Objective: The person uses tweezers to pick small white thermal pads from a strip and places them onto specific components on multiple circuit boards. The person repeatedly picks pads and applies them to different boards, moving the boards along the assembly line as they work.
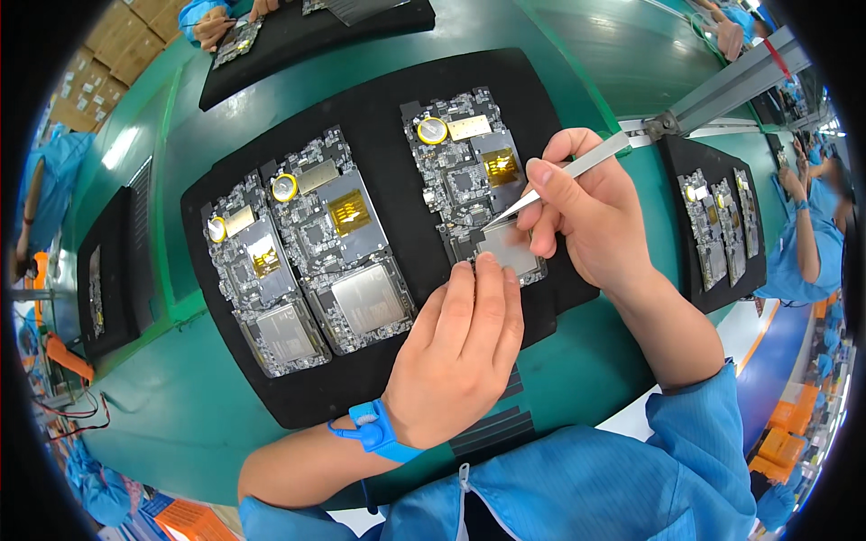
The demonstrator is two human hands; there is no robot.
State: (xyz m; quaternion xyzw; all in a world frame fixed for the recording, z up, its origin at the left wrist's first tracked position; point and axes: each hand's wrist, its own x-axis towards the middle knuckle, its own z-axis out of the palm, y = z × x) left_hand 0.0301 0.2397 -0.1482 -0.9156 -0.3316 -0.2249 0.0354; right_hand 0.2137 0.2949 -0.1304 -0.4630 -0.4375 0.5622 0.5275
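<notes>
Metal tweezers [588, 165] are pinched between the thumb and fingers of my right hand [586, 207]. Their tips point down at the middle of a circuit board [465, 180] lying on the right of a black foam pad [379, 108]; I cannot tell whether they touch it. My left hand [469, 334] lies with fingers stretched out over the lower end of that board, hiding part of its edge. This board carries a yellow-rimmed coin cell [432, 131] and amber tape [500, 167]. Two similar boards, the middle one [336, 234] and the left one [262, 270], lie side by side on the pad.
Under the pad is a green bench [180, 379]. Another black pad [713, 207] with several boards lies to the right, below a metal rail [740, 81]. Co-workers' hands [213, 27] handle a board at the far left. A blue wrist strap [374, 431] circles my left wrist.
</notes>
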